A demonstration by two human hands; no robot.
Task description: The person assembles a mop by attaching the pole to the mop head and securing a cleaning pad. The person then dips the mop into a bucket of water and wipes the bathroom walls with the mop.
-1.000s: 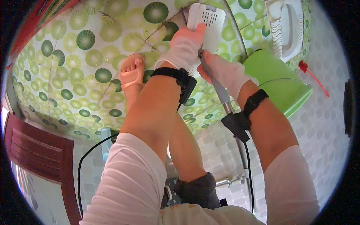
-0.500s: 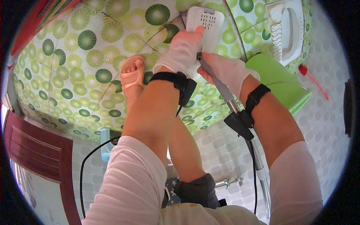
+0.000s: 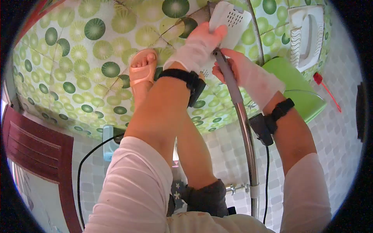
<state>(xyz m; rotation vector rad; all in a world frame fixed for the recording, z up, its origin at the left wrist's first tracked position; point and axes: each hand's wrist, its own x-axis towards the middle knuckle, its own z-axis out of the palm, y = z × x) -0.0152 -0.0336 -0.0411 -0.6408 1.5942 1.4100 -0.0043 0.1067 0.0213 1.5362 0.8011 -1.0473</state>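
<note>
A white flat mop head (image 3: 237,16) with rows of small holes is tilted above the tiled floor. My left hand (image 3: 204,40), in a thin pale glove, is closed on its near edge; some of the fingers are hidden. The mop's handle (image 3: 245,134), grey at the top and chrome below, slants back under my right side. My right hand (image 3: 244,68), gloved too, has its fingers around the grey end. That end lies against or very close to the mop head, and I cannot tell whether they are joined.
Right of my hands stands a green bucket (image 3: 297,91). Beyond it are a white squat toilet (image 3: 309,39) and a red brush (image 3: 318,79). A brown door (image 3: 33,147) is at left, and my sandalled foot (image 3: 142,70) rests on the patterned floor.
The mop handle has swung to a steeper slant, and my right hand has opened away from it slightly at the wrist. Both hands and the mop head appear shifted right in view.
</note>
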